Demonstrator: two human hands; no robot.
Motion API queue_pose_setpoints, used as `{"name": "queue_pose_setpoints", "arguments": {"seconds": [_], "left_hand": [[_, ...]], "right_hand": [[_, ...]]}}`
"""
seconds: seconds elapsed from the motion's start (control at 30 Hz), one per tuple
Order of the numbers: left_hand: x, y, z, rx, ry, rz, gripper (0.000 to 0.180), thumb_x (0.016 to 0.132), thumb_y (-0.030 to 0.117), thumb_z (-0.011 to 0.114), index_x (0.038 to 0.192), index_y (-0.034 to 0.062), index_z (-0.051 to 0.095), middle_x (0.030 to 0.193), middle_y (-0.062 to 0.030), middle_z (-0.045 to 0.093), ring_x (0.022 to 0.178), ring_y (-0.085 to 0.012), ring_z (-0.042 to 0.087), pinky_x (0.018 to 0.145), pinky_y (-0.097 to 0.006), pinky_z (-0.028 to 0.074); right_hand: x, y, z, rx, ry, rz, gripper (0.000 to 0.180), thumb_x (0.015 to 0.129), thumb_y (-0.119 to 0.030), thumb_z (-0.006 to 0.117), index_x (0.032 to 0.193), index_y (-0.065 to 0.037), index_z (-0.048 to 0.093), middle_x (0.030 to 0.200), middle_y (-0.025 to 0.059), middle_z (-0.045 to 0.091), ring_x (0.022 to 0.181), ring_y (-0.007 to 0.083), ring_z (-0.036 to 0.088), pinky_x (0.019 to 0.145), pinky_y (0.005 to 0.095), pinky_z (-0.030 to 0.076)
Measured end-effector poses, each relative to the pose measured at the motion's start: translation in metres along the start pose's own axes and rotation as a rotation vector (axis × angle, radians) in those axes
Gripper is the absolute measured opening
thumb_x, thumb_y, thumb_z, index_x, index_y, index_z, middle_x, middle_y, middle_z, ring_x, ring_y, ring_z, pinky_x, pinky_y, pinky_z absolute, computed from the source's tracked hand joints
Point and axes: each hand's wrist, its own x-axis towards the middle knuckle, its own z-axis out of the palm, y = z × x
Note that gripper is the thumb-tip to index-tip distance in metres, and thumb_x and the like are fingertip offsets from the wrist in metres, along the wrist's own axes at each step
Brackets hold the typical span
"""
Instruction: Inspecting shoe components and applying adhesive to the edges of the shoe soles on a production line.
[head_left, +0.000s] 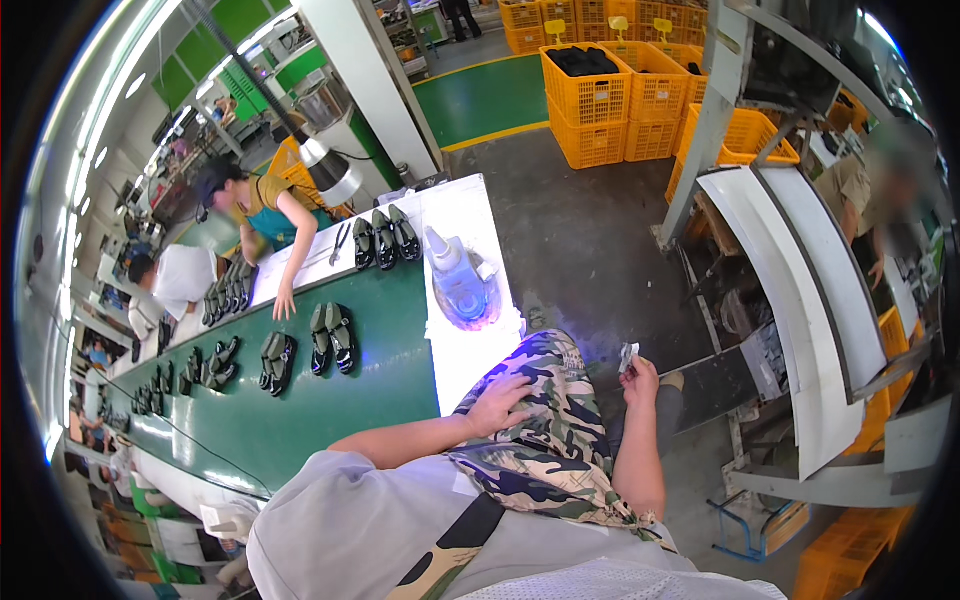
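My left hand [503,403] lies flat on the camouflage apron [545,425] over my lap, its fingers slightly spread and holding nothing. Out to the right, my right hand [640,384] pinches a small whitish-grey piece [628,356], too small to make out. Ahead of my left hand, a bottle of blue liquid with a pale nozzle [458,282] stands on the white tabletop [485,215]. Black shoes stand in pairs along the green conveyor belt [385,360], the nearest pair of shoes [333,340] left of the bottle.
More black shoes [388,238] and a slim tool [340,243] sit on the white ledge. Across the belt, a co-worker's hand [285,300] reaches over it. Stacked yellow crates [588,125] stand ahead. A metal frame with curved white panels [775,300] rises on my right.
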Motion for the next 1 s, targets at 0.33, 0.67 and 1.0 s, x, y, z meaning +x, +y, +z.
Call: {"name": "queue_pose_setpoints", "arguments": {"seconds": [0.33,0.67,1.0], "left_hand": [[0.015,-0.013,-0.007,-0.024,-0.255,0.375,0.043,0.09,0.03,0.063,0.125,0.0056,0.058,0.14,-0.0153,0.048,0.14,-0.0326,0.034,0.117,-0.052,0.022],[0.015,-0.016,-0.006,-0.154,-0.17,0.319,0.04,0.087,0.027,0.067,0.12,0.0047,0.063,0.134,-0.0158,0.054,0.136,-0.0348,0.041,0.113,-0.051,0.029],[0.018,-0.017,-0.004,-0.222,-0.201,0.285,0.039,0.088,0.029,0.063,0.12,0.0062,0.063,0.135,-0.0145,0.054,0.137,-0.0327,0.04,0.115,-0.053,0.024]], "right_hand": [[-0.034,-0.032,-0.002,0.053,-0.184,-0.117,0.008,0.09,-0.014,0.065,0.083,-0.014,0.061,0.08,0.0027,0.064,0.068,0.0171,0.061,0.061,0.0372,0.05],[-0.027,-0.028,-0.001,0.061,-0.24,-0.082,0.008,0.088,-0.012,0.066,0.083,-0.014,0.06,0.083,0.0027,0.065,0.071,0.0179,0.063,0.063,0.0406,0.055],[-0.018,-0.027,-0.012,0.073,-0.294,-0.06,0.009,0.086,-0.013,0.068,0.084,-0.015,0.059,0.085,0.0032,0.066,0.073,0.0185,0.063,0.064,0.0406,0.055]]}}
